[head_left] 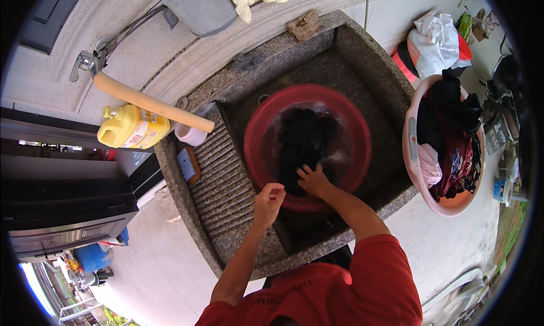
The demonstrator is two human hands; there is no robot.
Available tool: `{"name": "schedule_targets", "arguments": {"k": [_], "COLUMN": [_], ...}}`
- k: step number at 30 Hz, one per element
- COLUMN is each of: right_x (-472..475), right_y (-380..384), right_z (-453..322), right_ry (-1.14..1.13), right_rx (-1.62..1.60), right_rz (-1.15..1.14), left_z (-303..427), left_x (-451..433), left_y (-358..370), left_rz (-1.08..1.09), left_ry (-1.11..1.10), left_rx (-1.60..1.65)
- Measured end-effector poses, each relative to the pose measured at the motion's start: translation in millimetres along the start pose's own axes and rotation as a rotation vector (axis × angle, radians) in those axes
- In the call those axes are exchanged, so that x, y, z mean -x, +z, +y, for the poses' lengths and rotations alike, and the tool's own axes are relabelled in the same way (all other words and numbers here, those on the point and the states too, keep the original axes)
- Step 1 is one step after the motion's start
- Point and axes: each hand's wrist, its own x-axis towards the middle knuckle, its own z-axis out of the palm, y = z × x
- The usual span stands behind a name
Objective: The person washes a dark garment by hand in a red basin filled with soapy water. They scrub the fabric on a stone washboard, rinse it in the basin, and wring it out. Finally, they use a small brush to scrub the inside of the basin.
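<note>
Dark, wet cloth (304, 135) lies bunched in water inside a red plastic basin (360, 113). The basin stands in a stone laundry sink (374, 54). My right hand (313, 181) reaches over the near rim, its fingers spread against the lower edge of the cloth without gripping it. Just left of it, my left hand (268, 205) hovers by the basin's near-left rim, fingers curled together and nothing visible in them. Beneath and beyond that hand runs the sink's ribbed washboard (221, 169).
A scrub brush (189, 164), a pale cup (191, 134) and a yellow detergent jug (134, 127) line the left side. A tap (87, 62) carries a tan hose (148, 101) over the washboard. To the right stands a pink tub (410, 164) of clothes. A brown scrubbing pad (304, 25) rests on the back ledge.
</note>
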Motion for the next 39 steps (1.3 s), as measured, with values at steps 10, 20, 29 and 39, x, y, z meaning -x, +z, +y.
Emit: {"name": "schedule_targets", "arguments": {"k": [10, 20, 29, 39], "right_x": [78.3, 117.8, 11.1, 112.5], "right_y": [-263.5, -327.9, -70.5, -327.6], "right_z": [0.6, 29.5, 27.1, -12.1], "right_ry": [-0.083, -0.12, 0.805, -0.236], "right_rx": [-0.596, -1.355, -0.575, -0.78], "right_rz": [0.347, 0.58, 0.148, 0.751], "left_z": [7.5, 39.1, 39.3, 81.6], "left_x": [-11.5, -29.7, 0.8, -8.3], "left_y": [-36.5, -4.9, -26.3, -11.0], "left_rz": [0.12, -0.068, 0.016, -0.246], "left_ry": [0.175, 0.021, -0.361, -0.737], "left_rx": [0.077, 0.196, 0.218, 1.009]}}
